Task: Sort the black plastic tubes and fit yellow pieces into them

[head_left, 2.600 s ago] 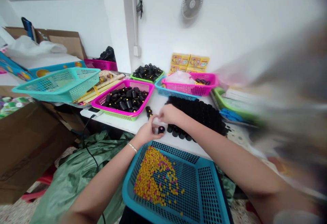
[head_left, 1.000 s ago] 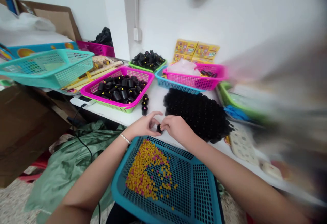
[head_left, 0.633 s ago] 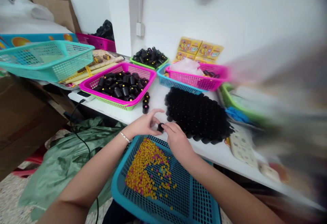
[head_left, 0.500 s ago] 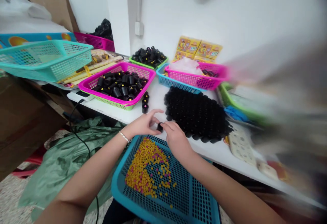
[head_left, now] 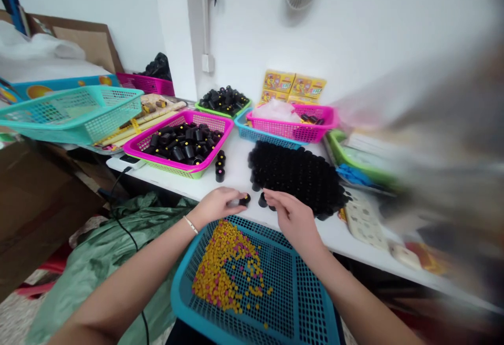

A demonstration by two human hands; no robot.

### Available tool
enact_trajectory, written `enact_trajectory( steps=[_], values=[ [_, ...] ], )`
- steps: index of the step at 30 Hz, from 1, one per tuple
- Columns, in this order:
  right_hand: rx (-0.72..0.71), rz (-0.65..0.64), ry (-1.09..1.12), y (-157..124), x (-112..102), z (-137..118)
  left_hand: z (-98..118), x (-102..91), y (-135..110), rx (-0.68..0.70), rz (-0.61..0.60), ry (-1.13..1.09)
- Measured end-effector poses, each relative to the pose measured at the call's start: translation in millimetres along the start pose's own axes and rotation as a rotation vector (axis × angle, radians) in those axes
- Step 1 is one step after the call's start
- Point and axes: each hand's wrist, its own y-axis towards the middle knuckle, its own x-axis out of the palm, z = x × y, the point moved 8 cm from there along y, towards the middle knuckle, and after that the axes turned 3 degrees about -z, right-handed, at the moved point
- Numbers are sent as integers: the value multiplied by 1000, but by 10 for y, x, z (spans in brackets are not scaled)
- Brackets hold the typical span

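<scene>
My left hand (head_left: 220,204) pinches a small black cylindrical piece (head_left: 244,200) by its side, just above the white table's front edge. A yellow dot shows on the top of this piece. My right hand (head_left: 298,222) is apart from it, fingers stretched forward and holding nothing I can see. Its fingertips are beside a loose black cylinder (head_left: 262,201), at the near edge of a dense block of black cylinders (head_left: 295,171). Below both hands, a blue mesh basket (head_left: 315,303) holds many small yellow and pink pellets (head_left: 218,266), mostly heaped on its left side.
A short row of black cylinders (head_left: 220,167) with coloured dots stands left of centre. Behind it is a pink basket (head_left: 132,148) of similar pieces. Farther back are a green basket (head_left: 246,106), another pink basket (head_left: 331,119) and yellow boxes (head_left: 291,86). A teal basket (head_left: 79,124) sits left.
My right hand has moved away from the black cylinder in my left hand, rightward toward the block. A yellow dot now shows on the held cylinder. The view has tilted up slightly.
</scene>
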Motion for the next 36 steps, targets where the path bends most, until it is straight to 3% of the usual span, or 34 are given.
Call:
enact_trajectory(
  steps=[4,11,14,17,24,36],
  values=[
    [62,-21,54,-264,-68,-35,11,7,37,16,-12,-10],
    [143,-235,213,-634,332,67,21,23,64,53,-38,-1],
    [131,-149,157,-474,284,34,4,20,45,29,-27,-18],
    [46,-71,48,-142,230,-102,-34,10,7,-12,5,-65],
    [50,-324,-159,415,581,-101,-116,38,-8,-69,-3,-201],
    [27,-446,-333,372,772,-107,-66,18,40,-101,-35,-240]
  ],
)
